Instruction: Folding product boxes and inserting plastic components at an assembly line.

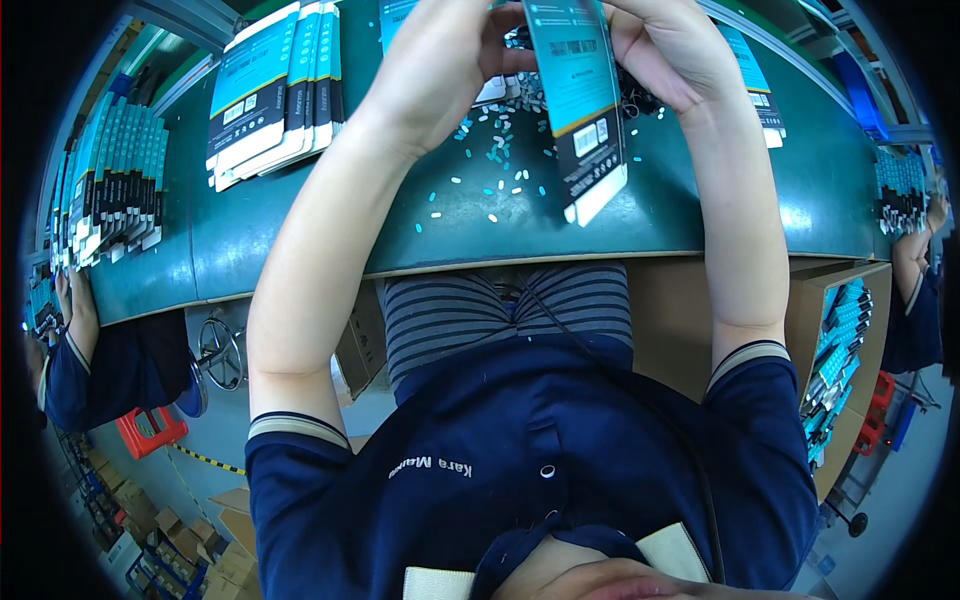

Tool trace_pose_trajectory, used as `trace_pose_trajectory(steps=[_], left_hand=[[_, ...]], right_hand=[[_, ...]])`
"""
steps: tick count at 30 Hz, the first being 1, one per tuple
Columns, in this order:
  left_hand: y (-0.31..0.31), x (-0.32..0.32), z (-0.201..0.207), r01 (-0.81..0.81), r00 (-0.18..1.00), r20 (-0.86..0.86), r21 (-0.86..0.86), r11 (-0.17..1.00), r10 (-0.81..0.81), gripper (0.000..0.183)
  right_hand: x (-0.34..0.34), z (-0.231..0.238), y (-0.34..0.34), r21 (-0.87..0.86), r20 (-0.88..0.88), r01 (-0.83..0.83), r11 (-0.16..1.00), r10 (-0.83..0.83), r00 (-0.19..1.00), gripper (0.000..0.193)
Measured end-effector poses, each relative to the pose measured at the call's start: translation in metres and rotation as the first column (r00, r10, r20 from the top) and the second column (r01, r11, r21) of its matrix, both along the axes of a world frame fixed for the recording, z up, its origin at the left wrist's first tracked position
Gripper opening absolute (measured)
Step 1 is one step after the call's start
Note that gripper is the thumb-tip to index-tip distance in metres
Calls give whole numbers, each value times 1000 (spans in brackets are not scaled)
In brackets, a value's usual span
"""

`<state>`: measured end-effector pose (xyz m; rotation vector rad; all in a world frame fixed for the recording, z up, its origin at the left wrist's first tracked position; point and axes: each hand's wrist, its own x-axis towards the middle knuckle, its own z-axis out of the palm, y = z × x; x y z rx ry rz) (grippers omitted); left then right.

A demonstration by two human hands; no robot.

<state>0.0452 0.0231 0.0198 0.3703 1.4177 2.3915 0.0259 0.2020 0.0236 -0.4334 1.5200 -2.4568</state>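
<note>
A teal and black flat carton [580, 95] stands tilted between my hands over the green table, its white end flap towards me. My left hand [450, 65] has its fingers curled at the carton's left side, closed on it. My right hand [672, 50] bends round the upper right edge, also closed on the carton; some of its fingers are cut off by the top of the view. Behind the carton, partly hidden, lie dark items [640, 98] that look like coiled cables. Small teal and white oval bits [492, 150] are scattered on the table below my hands.
Stacks of similar cartons [262, 95] stand at the left, with another row [118, 175] farther left. More cartons [755, 85] lie behind my right forearm. A brown box [850, 370] holding cartons is at the right. Other people's arms [82, 305] show at both sides.
</note>
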Motion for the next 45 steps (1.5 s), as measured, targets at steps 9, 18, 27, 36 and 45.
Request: trace_pose_trajectory(steps=[9,18,27,36,45], left_hand=[[-12,-7,-8,-55,971,-240,-169,984,12,14],[-17,-23,-17,-228,887,-460,-353,907,44,2],[-11,0,2,341,937,93,-15,940,-338,56],[-7,0,6,91,995,11,218,972,-96,75],[-6,-5,10,20,998,47,327,945,-37,69]], right_hand=[[4,-3,0,-13,60,-221,975,222,973,16],[7,3,-5,88,25,-161,983,159,987,16],[-2,1,-3,-182,-112,-13,983,-8,994,15],[-7,-11,-2,239,-48,270,933,-267,963,17],[9,-12,-15,472,77,-151,869,129,989,48]])
